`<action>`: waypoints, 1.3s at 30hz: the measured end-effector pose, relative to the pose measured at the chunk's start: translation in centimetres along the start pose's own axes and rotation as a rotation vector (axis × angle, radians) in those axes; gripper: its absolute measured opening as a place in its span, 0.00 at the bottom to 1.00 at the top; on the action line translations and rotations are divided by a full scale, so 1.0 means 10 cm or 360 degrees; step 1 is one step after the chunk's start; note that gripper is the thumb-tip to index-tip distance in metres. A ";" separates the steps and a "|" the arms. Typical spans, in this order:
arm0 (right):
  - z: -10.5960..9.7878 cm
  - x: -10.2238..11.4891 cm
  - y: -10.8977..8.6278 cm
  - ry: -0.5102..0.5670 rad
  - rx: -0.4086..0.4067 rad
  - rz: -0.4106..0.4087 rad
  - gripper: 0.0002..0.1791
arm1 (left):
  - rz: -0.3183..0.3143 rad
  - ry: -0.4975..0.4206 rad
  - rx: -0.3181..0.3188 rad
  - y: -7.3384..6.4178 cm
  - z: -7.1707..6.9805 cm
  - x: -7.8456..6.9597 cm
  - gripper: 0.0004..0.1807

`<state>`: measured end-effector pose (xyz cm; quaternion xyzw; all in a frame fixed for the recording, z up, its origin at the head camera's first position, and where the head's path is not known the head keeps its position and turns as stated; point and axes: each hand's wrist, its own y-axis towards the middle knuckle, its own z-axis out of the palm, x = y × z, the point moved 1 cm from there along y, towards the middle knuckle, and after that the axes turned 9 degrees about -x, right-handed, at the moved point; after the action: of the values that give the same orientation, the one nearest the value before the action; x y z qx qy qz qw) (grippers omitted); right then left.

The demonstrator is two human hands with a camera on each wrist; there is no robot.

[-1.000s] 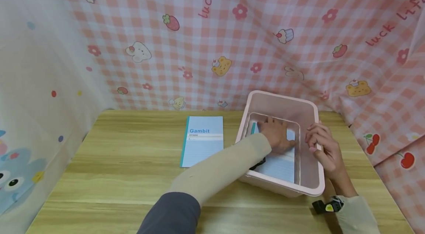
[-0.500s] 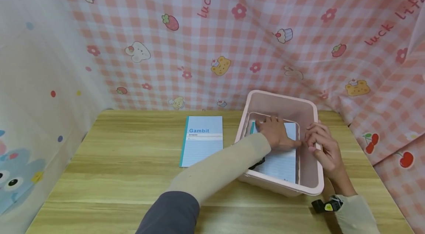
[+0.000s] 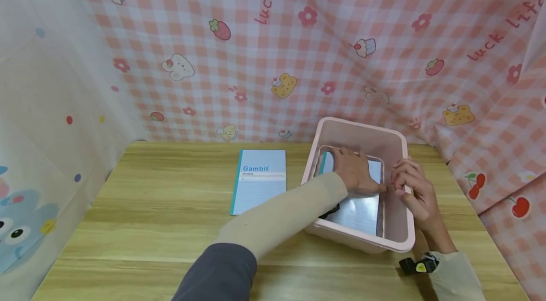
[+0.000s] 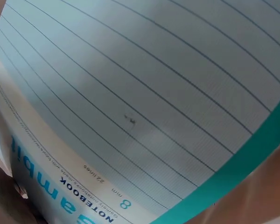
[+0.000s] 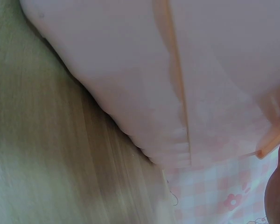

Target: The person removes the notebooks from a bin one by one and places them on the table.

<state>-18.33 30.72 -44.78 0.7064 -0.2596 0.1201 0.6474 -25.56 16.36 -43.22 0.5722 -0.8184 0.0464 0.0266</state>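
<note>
A pink plastic storage bin (image 3: 362, 126) stands at the right of the table, with a blue notebook (image 3: 354, 215) lying inside. My left hand (image 3: 354, 173) reaches into the bin and rests spread on the upper part of that notebook, its thumb stretched to the right edge. Its fingertips are partly hidden. In the left wrist view the notebook cover (image 4: 140, 93) fills most of the picture, with its teal spine at the lower right. My right hand (image 3: 420, 192) holds the bin's right rim, fingers curled over it. The right wrist view shows the bin's outer wall (image 5: 130, 84).
A second notebook (image 3: 259, 182), marked Gambit and with a teal spine, lies flat on the wooden table (image 3: 162, 225) left of the bin. A pink checked cloth (image 3: 256, 64) hangs behind the table. My left forearm crosses the bin's left rim.
My left thumb has stretched out to the right. The notebook in the bin has shifted and turned slightly under my left hand, and glare now shows on it. My right hand stays on the rim.
</note>
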 end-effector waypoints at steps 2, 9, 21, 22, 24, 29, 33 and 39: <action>0.00 0.00 -0.01 0.0006 0.0000 0.0000 0.11 | 0.0017 -0.0009 -0.0019 0.00 0.00 0.00 0.66; -0.01 0.01 -0.01 0.0003 0.0001 -0.0013 0.11 | 0.0030 -0.0030 -0.0099 0.01 -0.03 0.00 0.61; -0.03 0.00 -0.01 0.0012 0.0003 -0.0033 0.10 | -0.0018 -0.0130 -0.0295 0.05 -0.15 0.04 0.57; -0.03 0.00 -0.01 0.0009 0.0003 -0.0029 0.10 | -0.0021 -0.0140 -0.0290 0.06 -0.17 0.05 0.58; -0.03 -0.01 -0.01 0.0006 0.0003 -0.0025 0.11 | -0.0029 -0.0163 -0.0283 0.07 -0.20 0.06 0.58; -0.02 0.00 -0.01 -0.0018 0.0001 0.0005 0.11 | -0.0033 -0.0207 -0.0319 0.08 -0.29 0.13 0.56; -0.02 -0.01 -0.01 -0.0018 0.0004 0.0027 0.11 | -0.0006 -0.0287 -0.0367 0.12 -0.33 0.18 0.57; -0.02 -0.02 -0.01 0.0011 -0.0001 0.0022 0.11 | 0.0036 -0.0385 -0.0472 0.12 -0.43 0.23 0.61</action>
<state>-18.46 30.92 -44.95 0.7041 -0.2622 0.1268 0.6476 -27.51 15.05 -38.74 0.5541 -0.8199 -0.1437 0.0116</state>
